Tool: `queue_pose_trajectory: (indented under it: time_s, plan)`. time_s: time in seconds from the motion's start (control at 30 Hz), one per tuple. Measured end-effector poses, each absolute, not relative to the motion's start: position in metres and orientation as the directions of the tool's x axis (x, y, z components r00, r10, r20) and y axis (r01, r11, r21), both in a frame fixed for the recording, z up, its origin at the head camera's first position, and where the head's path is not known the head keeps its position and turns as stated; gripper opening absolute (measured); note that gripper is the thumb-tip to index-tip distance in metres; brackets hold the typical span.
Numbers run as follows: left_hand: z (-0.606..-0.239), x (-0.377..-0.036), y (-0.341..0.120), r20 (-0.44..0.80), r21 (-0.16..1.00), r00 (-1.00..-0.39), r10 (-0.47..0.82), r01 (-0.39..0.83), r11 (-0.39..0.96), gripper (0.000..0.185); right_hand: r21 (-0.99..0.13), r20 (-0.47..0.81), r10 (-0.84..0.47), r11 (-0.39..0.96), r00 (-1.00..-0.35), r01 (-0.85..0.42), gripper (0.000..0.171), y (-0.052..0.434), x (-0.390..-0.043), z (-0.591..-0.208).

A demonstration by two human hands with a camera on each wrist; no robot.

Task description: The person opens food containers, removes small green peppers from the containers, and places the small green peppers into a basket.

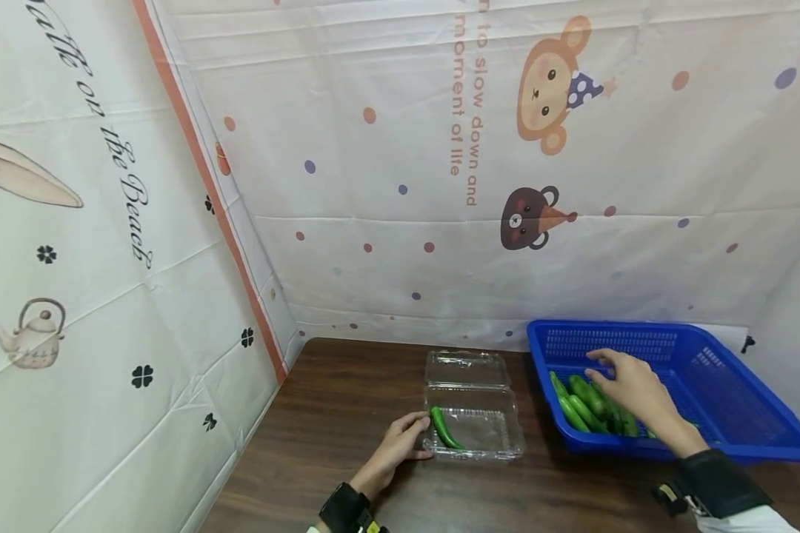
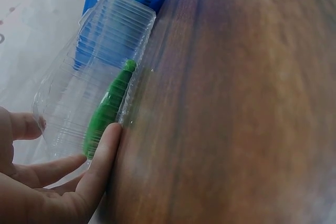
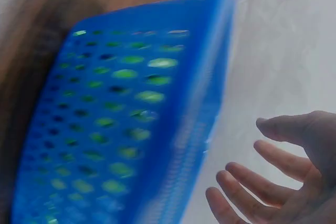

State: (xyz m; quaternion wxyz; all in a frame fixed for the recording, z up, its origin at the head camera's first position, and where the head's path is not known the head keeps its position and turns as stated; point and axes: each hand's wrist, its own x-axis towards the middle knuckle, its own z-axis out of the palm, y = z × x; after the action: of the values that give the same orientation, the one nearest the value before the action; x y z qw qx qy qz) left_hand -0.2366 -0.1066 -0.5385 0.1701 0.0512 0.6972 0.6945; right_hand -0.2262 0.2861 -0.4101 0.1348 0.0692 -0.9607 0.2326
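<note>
A clear plastic clamshell box (image 1: 480, 423) lies with its lid open on the table. One green chili pepper (image 1: 440, 426) rests inside, along the box's left side; the left wrist view shows this pepper (image 2: 109, 109) through the clear wall. My left hand (image 1: 395, 443) touches the box's left edge with spread, fairly straight fingers. Over the blue basket (image 1: 753, 443) hovers my right hand (image 1: 633, 385), its fingers apart and holding nothing. Several green peppers (image 1: 583, 407) lie in the basket's left part, some hidden beneath that hand. In the right wrist view, the right hand (image 3: 283, 177) appears beyond the basket's rim.
The brown wooden table (image 1: 307, 429) carries both box and basket. A white printed cloth (image 1: 387, 170) hangs behind it and along the left side. The basket's raised, perforated wall (image 3: 105, 108) stands between its peppers and the box.
</note>
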Motion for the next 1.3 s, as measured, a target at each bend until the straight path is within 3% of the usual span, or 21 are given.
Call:
queue_pose_trajectory:
  time_s: [0.23,0.63,0.93,1.13,1.3]
  plan:
    - [-0.539,-0.236,-0.109,-0.166,0.986,-0.937,0.306,-0.162,0.038,0.051,-0.414,0.421,-0.093,0.866,-0.902,-0.283,0.042,0.252,-0.234,-0.387]
    - [-0.541,-0.242,-0.112,-0.160,0.987,-0.945,0.284,-0.158,0.032,0.052,-0.407,0.494,-0.145,0.833,-0.857,-0.375,0.042,0.180,-0.235,-0.368]
    - [-0.539,-0.244,-0.113,-0.166,0.986,-0.947,0.275,-0.161,0.043,0.051,-0.485,0.470,-0.163,0.774,-0.867,-0.408,0.037,0.141,-0.235,-0.401]
    - [-0.539,-0.243,-0.111,-0.170,0.985,-0.943,0.285,-0.163,0.050,0.050,-0.588,0.438,-0.273,0.634,-0.856,-0.503,0.026,0.125,-0.233,-0.438]
    - [-0.540,-0.242,-0.109,-0.171,0.985,-0.944,0.282,-0.163,0.052,0.051,-0.620,0.366,-0.339,0.605,-0.867,-0.499,0.022,0.114,-0.230,-0.464]
